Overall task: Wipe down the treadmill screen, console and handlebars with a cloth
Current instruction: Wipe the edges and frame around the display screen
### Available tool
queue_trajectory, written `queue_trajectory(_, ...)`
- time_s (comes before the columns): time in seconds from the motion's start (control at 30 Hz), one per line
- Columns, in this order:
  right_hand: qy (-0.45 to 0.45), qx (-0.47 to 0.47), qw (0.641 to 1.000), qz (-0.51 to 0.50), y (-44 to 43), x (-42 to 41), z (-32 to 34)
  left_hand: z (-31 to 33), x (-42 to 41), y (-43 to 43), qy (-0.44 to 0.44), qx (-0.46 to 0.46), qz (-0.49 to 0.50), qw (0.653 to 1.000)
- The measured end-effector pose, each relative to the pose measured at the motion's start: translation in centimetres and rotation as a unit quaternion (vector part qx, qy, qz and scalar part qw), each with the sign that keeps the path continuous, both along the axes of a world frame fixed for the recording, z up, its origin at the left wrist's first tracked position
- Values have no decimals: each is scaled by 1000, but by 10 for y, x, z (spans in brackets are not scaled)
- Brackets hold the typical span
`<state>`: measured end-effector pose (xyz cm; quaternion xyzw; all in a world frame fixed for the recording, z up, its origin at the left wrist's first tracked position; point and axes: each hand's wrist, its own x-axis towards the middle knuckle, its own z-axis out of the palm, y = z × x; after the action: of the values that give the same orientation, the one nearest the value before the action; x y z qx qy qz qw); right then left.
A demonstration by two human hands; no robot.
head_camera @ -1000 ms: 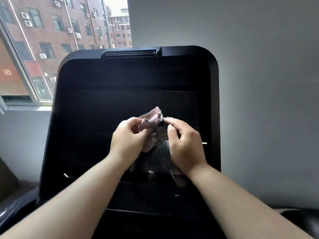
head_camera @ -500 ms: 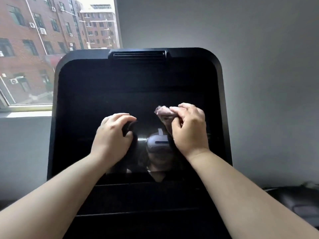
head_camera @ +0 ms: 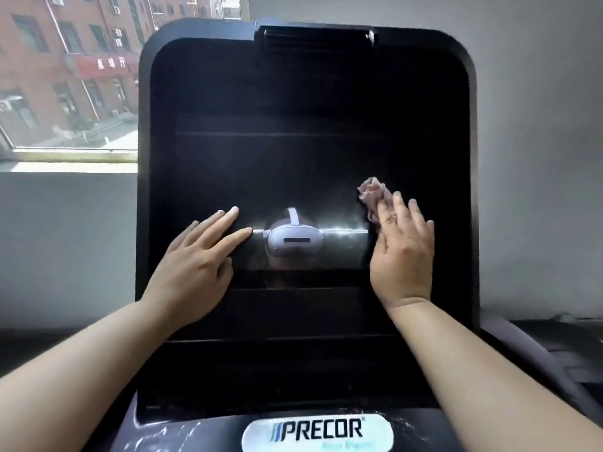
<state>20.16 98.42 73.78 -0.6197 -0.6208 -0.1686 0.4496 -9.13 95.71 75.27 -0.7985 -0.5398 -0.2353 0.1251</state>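
Below both wrists, the console (head_camera: 202, 429) lip with its Precor badge shows pale smears and looks unwiped. The left hand (head_camera: 192, 265) lies flat on the screen (head_camera: 306, 93), fingers straight, bracing it. The right hand (head_camera: 403, 252), fingers also straight, presses the pink cloth (head_camera: 372, 194) to the glass, a bunch of it poking past the fingertips. Better to spread the cloth under the whole palm, sweep overlapping rows toward the left hand, then work above both hands to the top vent (head_camera: 313, 39).

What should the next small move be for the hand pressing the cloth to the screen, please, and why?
Probably slide the right hand and cloth leftward along the screen: hazy smears show across its middle; the left hand rests flat.
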Motion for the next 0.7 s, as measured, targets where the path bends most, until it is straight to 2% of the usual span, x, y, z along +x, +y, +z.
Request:
queue_trajectory(0.07, 3, -8, 1000, -6, -17, -33, -21, -11, -2, -8, -4, -6, 14, 1000)
queue_trajectory(0.13, -55, -30, 996, 69, -39, -50, -43, -20, 5, -14, -14, -6, 28, 999)
queue_trajectory(0.23, -176, -58, 965, 184, -67, -27, -61, -33, 26, -24, -36, -4, 33, 999)
queue_trajectory(0.3, -219, -74, 952, 199, -80, 7, -68, -42, 43, -32, -34, 0, 15, 999)
queue_trajectory(0.37, -179, -88, 969, 143, -92, 44, -75, -53, 62, -40, -18, -7, -10, 1000)
queue_trajectory(0.47, -48, -126, 987, 85, -115, 85, -81, -67, 90, -56, -8, -24, -34, 999)
queue_trajectory(0.57, 130, -205, 967, 73, -131, 107, -82, -78, 113, -71, -4, -34, -53, 998)
queue_trajectory(0.7, 178, -222, 958, 18, -128, 132, -90, -86, 142, -90, 0, -52, -78, 996)
